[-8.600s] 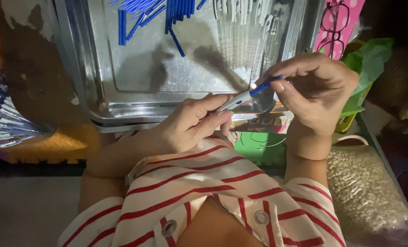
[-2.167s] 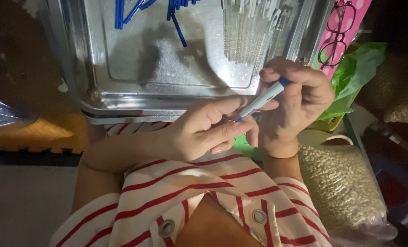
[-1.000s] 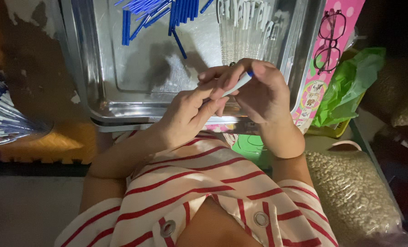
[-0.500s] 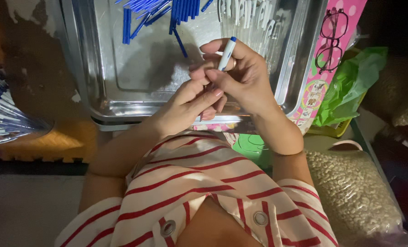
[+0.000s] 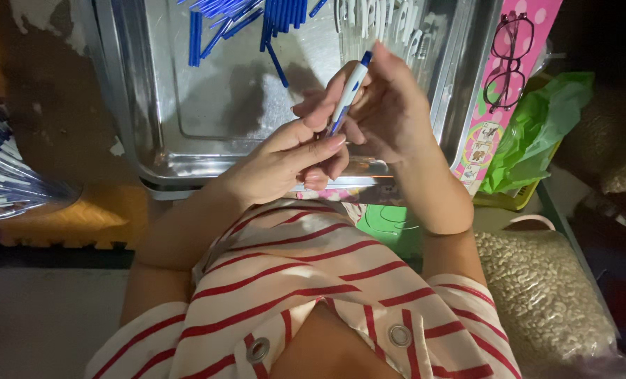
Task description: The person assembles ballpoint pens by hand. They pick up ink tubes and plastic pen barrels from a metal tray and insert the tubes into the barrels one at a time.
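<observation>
My right hand point(image 5: 390, 112) pinches the pen point(image 5: 349, 90) upright over the tray point(image 5: 151, 140), at 2 o'clock from my left hand point(image 5: 285, 161), whose fingertips grip its lower end. Judged light, stiff, smooth plastic; best gripped mid-barrel

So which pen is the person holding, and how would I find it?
Find the big shiny metal tray at the top. Just in front of it, both hands meet: the left hand and right hand pinch one pen between them. It is white with blue ends and points upward, while the loose blue sticks lie flat in the tray.
</observation>
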